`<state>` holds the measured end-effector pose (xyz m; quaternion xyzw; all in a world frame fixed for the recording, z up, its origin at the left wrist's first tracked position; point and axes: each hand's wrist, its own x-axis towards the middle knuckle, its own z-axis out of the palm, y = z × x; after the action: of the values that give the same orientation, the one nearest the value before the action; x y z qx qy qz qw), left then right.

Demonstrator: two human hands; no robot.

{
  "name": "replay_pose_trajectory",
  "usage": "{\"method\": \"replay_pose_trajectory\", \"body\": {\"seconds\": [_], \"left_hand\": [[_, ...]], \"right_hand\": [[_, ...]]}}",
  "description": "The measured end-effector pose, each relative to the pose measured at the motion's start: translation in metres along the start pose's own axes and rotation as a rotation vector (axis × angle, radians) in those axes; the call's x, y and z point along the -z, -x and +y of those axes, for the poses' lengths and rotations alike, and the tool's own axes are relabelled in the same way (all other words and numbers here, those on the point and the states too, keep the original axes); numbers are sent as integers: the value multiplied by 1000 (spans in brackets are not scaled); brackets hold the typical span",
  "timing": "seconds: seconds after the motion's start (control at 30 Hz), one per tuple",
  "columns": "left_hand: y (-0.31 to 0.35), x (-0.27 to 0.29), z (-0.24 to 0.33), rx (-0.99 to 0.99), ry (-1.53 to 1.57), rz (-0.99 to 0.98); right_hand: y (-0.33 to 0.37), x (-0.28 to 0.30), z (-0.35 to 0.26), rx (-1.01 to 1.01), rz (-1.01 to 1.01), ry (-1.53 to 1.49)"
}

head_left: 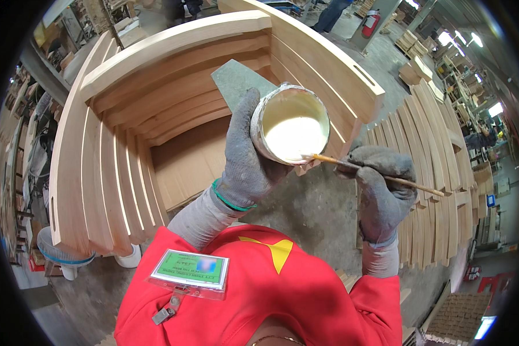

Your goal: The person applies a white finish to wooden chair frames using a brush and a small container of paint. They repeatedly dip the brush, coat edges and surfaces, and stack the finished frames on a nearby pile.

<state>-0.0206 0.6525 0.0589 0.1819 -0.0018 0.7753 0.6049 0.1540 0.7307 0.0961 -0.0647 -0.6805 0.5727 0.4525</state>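
Observation:
My left hand (245, 153), in a grey knit glove with a green cuff edge, is wrapped round a round can (291, 104) smeared with white on its outside. Inside the can lies a creamy white liquid (294, 135). A flat grey-green plate (238, 83) juts out behind the can beside my left fingers; whether they grip it too is hidden. Pinched in my gloved right hand (385, 187) is a thin wooden-handled brush (424, 187), its tip inside the can's near rim at the liquid. Bristles cannot be made out.
Stacked curved wooden frames (173, 52) form a box-like pile just beyond my hands, with brown cardboard (190, 158) at its bottom. More slatted wooden parts (421, 167) stand at the right. A fan (60, 248) is at lower left, a fire extinguisher (371, 23) farther back.

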Motion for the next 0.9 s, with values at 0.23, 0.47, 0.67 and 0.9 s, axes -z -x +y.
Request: {"method": "replay_pose_trajectory", "body": {"seconds": [0.23, 0.47, 0.67, 0.9], "left_hand": [[-7, 5, -5, -34, 37, 15], [-12, 6, -13, -191, -89, 216], [-22, 19, -19, -363, -296, 351], [-22, 22, -8, -84, -70, 290]], "right_hand": [[9, -6, 12, 131, 72, -22], [23, -17, 11, 171, -1, 226], [22, -25, 4, 198, -31, 226], [-42, -5, -20, 35, 259, 245]]}}
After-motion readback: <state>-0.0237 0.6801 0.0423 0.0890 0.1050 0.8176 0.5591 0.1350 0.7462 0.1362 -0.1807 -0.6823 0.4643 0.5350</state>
